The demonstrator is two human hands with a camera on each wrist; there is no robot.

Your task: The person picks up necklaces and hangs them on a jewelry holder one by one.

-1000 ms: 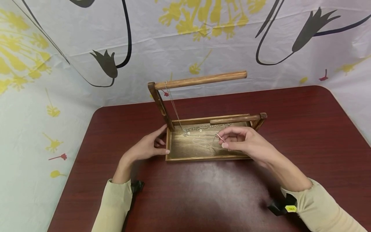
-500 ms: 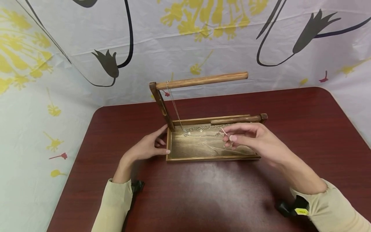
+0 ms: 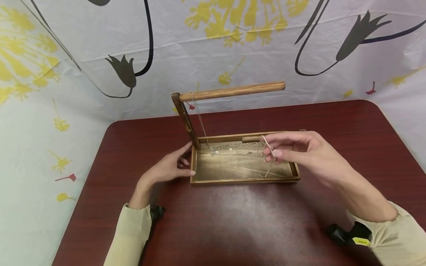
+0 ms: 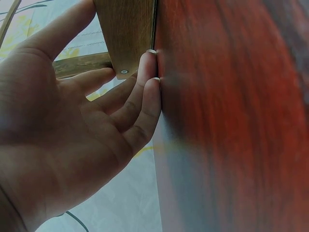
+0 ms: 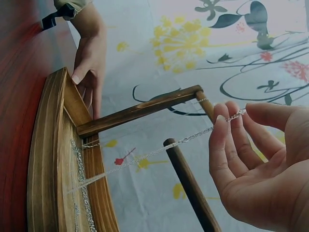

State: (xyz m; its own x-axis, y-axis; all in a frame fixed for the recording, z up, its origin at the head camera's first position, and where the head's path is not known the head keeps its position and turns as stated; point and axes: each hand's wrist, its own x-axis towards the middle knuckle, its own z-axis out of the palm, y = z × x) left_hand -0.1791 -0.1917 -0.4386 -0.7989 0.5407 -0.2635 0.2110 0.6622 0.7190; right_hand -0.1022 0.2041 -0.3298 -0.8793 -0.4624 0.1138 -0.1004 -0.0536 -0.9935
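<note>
My right hand [image 3: 309, 151] pinches one end of a thin silver chain necklace [image 5: 186, 139] between thumb and fingertips, over the right part of a wooden jewelry stand. The necklace slants down into the stand's shallow tray [image 3: 246, 181]. At the tray's left end, my left hand [image 3: 168, 167] rests with its thumb at the front corner and its index finger near the upright post [image 3: 183, 115]. Its fingers lie loosely along the outside in the left wrist view. Another necklace [image 3: 200, 122] hangs from the upper bar [image 3: 233, 91], its lower end in the tray.
More chains [image 3: 229, 147] lie along the tray's back side. A lower, shorter bar [image 5: 193, 186] reaches in from the right, partly hidden by my right hand in the head view. The stand sits on a dark red table [image 3: 239, 218] against a patterned cloth [image 3: 159, 70].
My right hand has moved right and slightly up with the necklace, drawing more of its chain off the tray floor. My left hand has stayed in place.
</note>
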